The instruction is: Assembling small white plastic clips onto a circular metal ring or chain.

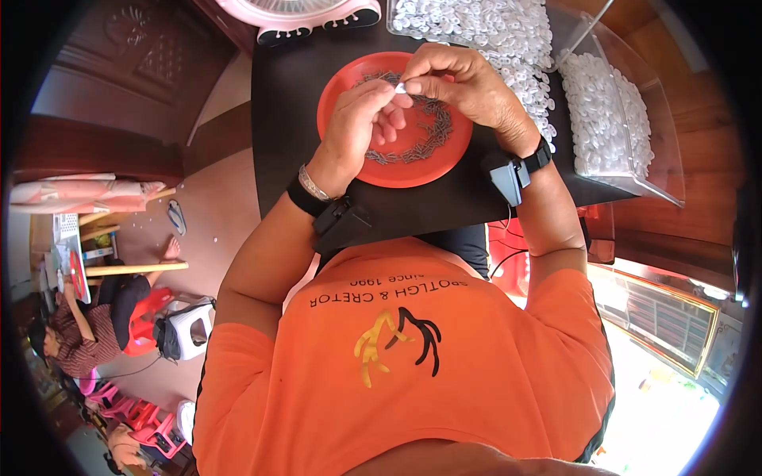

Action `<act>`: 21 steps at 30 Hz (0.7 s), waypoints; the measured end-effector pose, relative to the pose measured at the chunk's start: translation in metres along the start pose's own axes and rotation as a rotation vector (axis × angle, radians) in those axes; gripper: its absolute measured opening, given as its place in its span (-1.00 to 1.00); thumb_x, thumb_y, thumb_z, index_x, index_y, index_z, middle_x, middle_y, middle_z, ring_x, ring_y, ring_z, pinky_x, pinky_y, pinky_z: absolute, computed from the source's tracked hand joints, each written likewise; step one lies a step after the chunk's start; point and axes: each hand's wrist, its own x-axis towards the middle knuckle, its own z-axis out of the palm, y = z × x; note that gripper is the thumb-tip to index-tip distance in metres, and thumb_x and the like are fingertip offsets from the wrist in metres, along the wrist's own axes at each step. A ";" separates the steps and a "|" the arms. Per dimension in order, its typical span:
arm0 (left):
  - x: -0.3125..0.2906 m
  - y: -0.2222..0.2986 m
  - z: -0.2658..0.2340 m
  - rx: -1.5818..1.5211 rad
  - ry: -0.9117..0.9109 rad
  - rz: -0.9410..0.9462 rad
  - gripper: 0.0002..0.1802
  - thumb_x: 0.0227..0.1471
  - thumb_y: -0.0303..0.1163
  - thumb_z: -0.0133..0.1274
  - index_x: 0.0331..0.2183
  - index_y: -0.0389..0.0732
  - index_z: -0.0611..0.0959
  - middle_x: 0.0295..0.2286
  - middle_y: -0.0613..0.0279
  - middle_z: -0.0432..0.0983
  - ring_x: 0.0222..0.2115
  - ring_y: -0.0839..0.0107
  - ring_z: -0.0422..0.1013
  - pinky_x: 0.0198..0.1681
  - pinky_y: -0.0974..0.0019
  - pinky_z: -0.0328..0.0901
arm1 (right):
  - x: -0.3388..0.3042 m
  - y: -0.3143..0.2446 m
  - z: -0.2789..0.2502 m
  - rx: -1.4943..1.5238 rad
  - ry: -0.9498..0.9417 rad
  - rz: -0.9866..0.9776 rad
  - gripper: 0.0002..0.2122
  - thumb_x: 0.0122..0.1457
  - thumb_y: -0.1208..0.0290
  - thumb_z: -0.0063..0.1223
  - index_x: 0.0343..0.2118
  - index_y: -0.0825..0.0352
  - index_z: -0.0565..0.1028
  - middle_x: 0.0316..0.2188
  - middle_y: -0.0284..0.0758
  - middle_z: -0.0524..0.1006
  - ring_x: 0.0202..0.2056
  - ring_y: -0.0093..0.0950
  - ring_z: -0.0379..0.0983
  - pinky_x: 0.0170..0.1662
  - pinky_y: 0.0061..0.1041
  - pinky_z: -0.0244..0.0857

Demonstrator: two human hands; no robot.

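Note:
Over the red plate (328, 111), my two hands meet fingertip to fingertip around a small white plastic piece (400, 89). My left hand (357, 119) pinches it between thumb and forefinger, its other fingers curled below. From the other side, thumb and forefinger of my right hand (468, 83) close on the same piece; whether they also hold a nail is too small to make out. Many thin grey nails (432, 139) lie in a loose ring inside the plate. Similar white plastic pieces (528, 87) are heaped on the dark table just right of my right hand.
A clear bin (667, 163) of white pieces stands at the table's right edge; another heap (476, 20) fills a clear tray at the back. A pink fan (298, 16) stands at the far left. Beyond the dark table (286, 103), another person (95, 325) sits at left.

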 end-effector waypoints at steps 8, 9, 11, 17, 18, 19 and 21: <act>0.002 0.000 -0.005 -0.327 -0.081 -0.061 -0.78 0.05 -0.25 -0.14 -0.47 -0.19 0.44 -0.64 0.37 0.32 -0.64 0.57 0.26 -0.59 0.54 0.11 | 0.001 -0.006 0.014 -0.197 0.095 -0.036 -0.87 -0.02 0.43 0.19 -0.39 0.29 0.54 -0.49 -0.44 0.47 -0.43 -0.62 0.41 -0.37 -0.63 0.29; 0.002 0.000 -0.004 -0.336 -0.049 -0.032 -0.81 0.02 -0.28 -0.11 -0.53 -0.15 0.42 -0.65 0.39 0.32 -0.65 0.59 0.26 -0.59 0.56 0.11 | 0.001 -0.008 0.016 -0.195 0.095 -0.034 -0.87 -0.02 0.43 0.19 -0.39 0.29 0.54 -0.49 -0.44 0.47 -0.43 -0.62 0.41 -0.37 -0.63 0.29; 0.002 -0.002 -0.004 -0.282 -0.040 -0.002 -0.81 0.04 -0.28 -0.13 -0.49 -0.17 0.44 -0.64 0.40 0.31 -0.64 0.59 0.25 -0.58 0.55 0.10 | 0.001 -0.012 0.020 -0.252 0.089 -0.120 -0.87 -0.02 0.51 0.17 -0.36 0.33 0.52 -0.44 -0.41 0.46 -0.43 -0.63 0.39 -0.36 -0.63 0.30; 0.004 0.002 -0.006 -0.089 -0.019 0.052 -0.79 0.06 -0.30 -0.13 -0.49 -0.21 0.48 -0.63 0.40 0.33 -0.62 0.61 0.25 -0.55 0.55 0.10 | 0.002 -0.004 0.021 -0.327 0.136 -0.115 -0.85 -0.05 0.50 0.20 -0.37 0.30 0.52 -0.47 -0.40 0.48 -0.45 -0.56 0.43 -0.39 -0.60 0.32; 0.004 0.002 -0.007 -0.030 -0.003 0.052 -0.78 0.06 -0.29 -0.13 -0.50 -0.21 0.48 -0.63 0.39 0.34 -0.62 0.61 0.25 -0.55 0.55 0.10 | 0.002 -0.003 0.022 -0.341 0.157 -0.168 -0.85 -0.08 0.47 0.22 -0.40 0.28 0.52 -0.49 -0.38 0.49 -0.45 -0.50 0.46 -0.39 -0.57 0.32; 0.003 0.002 -0.007 -0.031 -0.005 0.048 -0.78 0.06 -0.29 -0.13 -0.50 -0.21 0.48 -0.63 0.39 0.34 -0.62 0.61 0.25 -0.55 0.55 0.10 | 0.002 -0.003 0.023 -0.355 0.164 -0.189 -0.88 -0.06 0.46 0.19 -0.43 0.30 0.52 -0.51 -0.36 0.49 -0.46 -0.47 0.47 -0.41 -0.55 0.31; 0.002 0.002 -0.008 -0.090 0.030 0.068 -0.79 0.05 -0.30 -0.13 -0.49 -0.22 0.48 -0.62 0.38 0.35 -0.63 0.60 0.26 -0.54 0.55 0.11 | 0.002 -0.007 0.018 -0.403 0.136 -0.137 -0.90 -0.06 0.46 0.18 -0.44 0.30 0.52 -0.52 -0.36 0.49 -0.48 -0.45 0.46 -0.42 -0.55 0.31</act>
